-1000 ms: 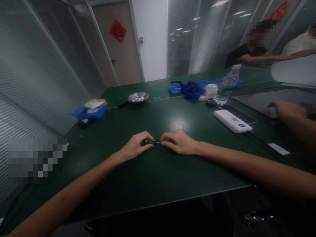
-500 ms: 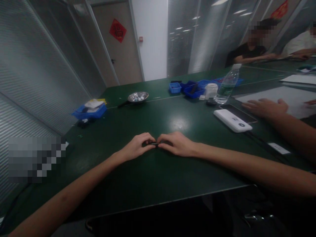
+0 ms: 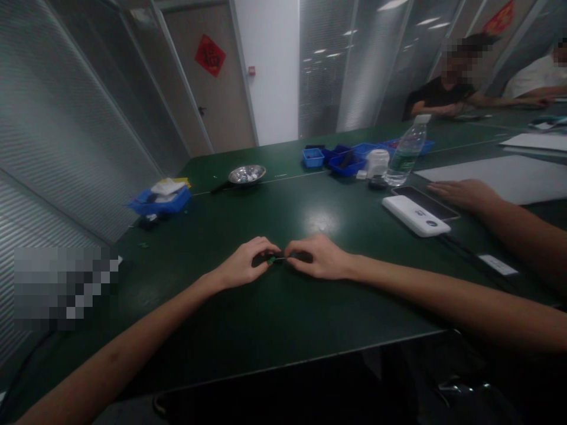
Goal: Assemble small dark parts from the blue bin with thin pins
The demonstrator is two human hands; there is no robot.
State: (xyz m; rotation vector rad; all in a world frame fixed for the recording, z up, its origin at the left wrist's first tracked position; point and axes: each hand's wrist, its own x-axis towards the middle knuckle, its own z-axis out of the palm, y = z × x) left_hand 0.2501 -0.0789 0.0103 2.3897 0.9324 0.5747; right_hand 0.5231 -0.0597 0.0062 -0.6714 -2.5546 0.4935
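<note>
My left hand (image 3: pixel 245 264) is curled with thumb and fingertips closing around a small green piece (image 3: pixel 271 260) just above or on the table. My right hand (image 3: pixel 318 258) faces it from the right, thumb and forefinger pinched on the end of a thin, pale, rod-like thing (image 3: pixel 280 258). This thin thing spans the small gap between the two hands. Both things are too small and dim for me to name their kind. Whether they are joined, I cannot tell.
On the green table (image 3: pixel 248 330) are a metal bowl with a dark handle (image 3: pixel 247 175), a blue tray (image 3: pixel 162 203), blue bins (image 3: pixel 348 164), a water bottle (image 3: pixel 406 153), a white power bank (image 3: pixel 415 216) and a phone (image 3: pixel 425 202). A co-worker's hand (image 3: pixel 465 195) rests at right.
My fingertips have moved slightly apart, and the green piece and thin thing show more clearly between them. The co-worker's near hand has shifted a little, and its other hand has left view.
</note>
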